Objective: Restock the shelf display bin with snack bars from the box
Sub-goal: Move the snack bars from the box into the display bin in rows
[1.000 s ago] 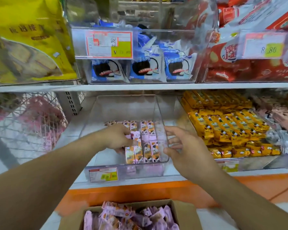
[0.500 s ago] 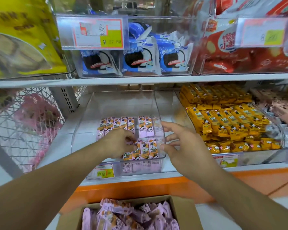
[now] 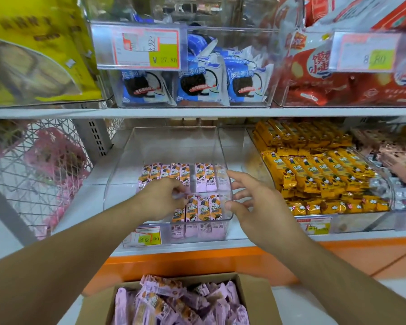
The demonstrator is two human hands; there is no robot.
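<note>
A clear display bin (image 3: 174, 141) stands on the lower shelf. Pink snack bars (image 3: 204, 177) lie in a back row inside it, with a shorter front row (image 3: 203, 208) at the right. My left hand (image 3: 162, 199) is inside the bin, fingers curled down and pinching a pink bar at the left end of the front row. My right hand (image 3: 256, 202) is outside the bin's right wall, fingers spread and straight, fingertips at the wall. Below, a cardboard box (image 3: 256, 292) holds several loose pink bars (image 3: 174, 303).
A bin of yellow bars (image 3: 314, 170) sits right of the clear bin. The upper shelf edge (image 3: 197, 112) hangs above, carrying blue cookie packs (image 3: 197, 85), red packs (image 3: 338, 90) and a yellow bag (image 3: 33, 55). A wire basket (image 3: 33, 165) stands at the left.
My left hand has drawn slightly nearer along the front row, uncovering more of the back row. The right hand stays by the bin's right wall.
</note>
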